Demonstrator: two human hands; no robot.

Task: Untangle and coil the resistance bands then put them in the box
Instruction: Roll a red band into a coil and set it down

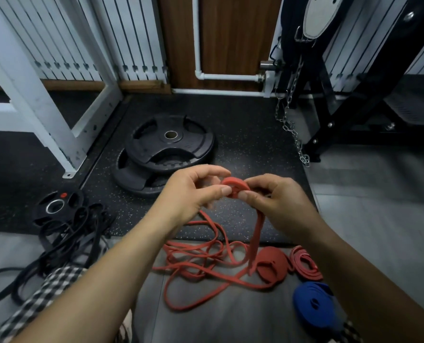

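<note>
Two hands, my left hand [193,194] and right hand [277,201], pinch a red coil [234,183] above the floor [250,134]; its tail trails into the tangle [201,261] near me. Slack fingers [224,190] or a snag there could spring it undone.

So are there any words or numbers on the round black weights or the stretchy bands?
Nothing here can be read.
Big weight plate: any raised marks too blurred.
Small weight plate: red spot, no legible letters.
Red band: no print shows.
</note>
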